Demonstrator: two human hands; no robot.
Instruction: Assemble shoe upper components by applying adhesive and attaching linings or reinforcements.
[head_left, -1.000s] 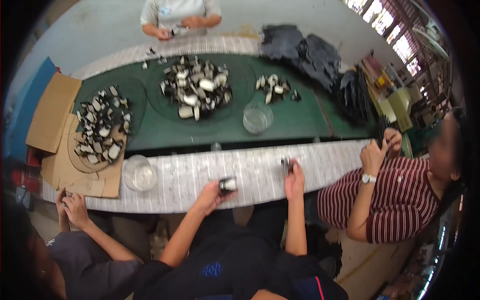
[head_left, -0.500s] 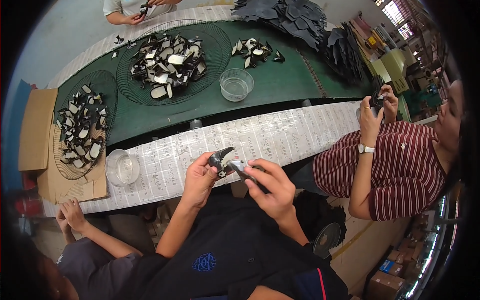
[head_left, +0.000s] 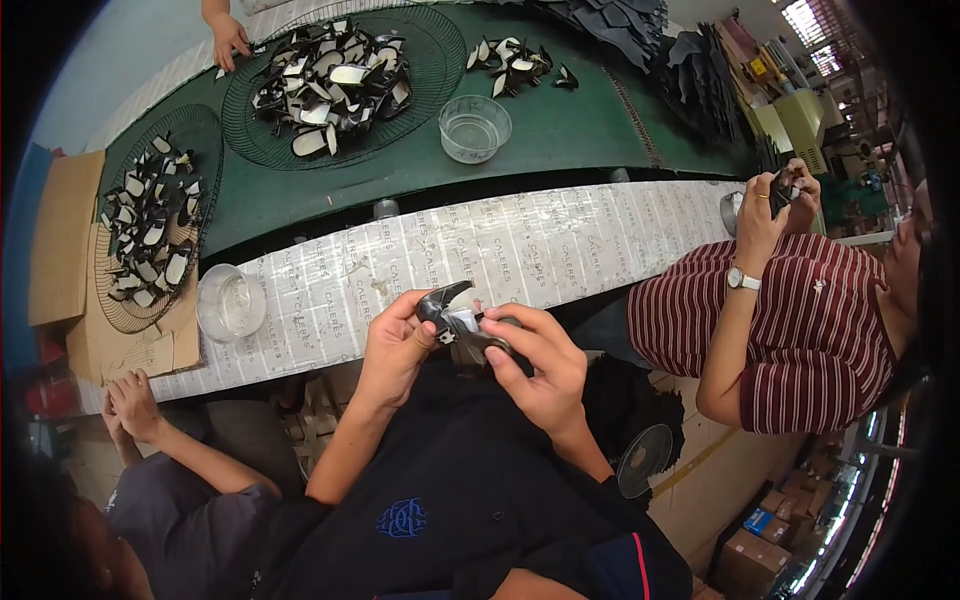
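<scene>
My left hand (head_left: 390,352) is closed around a glossy black shoe-heel piece (head_left: 437,304) with a pale inner face, held above the near edge of the wrapped bench. From the other side my right hand (head_left: 546,372) pinches a small dark tool (head_left: 503,347), its pale end against the heel piece. The fingers partly cover this tool, so its exact kind cannot be made out. Similar black and cream pieces (head_left: 330,95) fill a large round wire basket (head_left: 235,130) at the back.
Another wire basket (head_left: 112,310) of pieces rests on cardboard (head_left: 60,230) at left. Clear plastic bowls stand on the bench (head_left: 232,303) and the green conveyor belt (head_left: 475,130). Black sheets (head_left: 690,90) are stacked at far right. Co-workers sit left and right (head_left: 750,350); another's hand (head_left: 230,45) reaches in at the back.
My view has shifted slightly. The heel piece has turned a little in my left hand, and my right hand's tool has shifted against it. The far co-worker's hand now reaches down by the large basket.
</scene>
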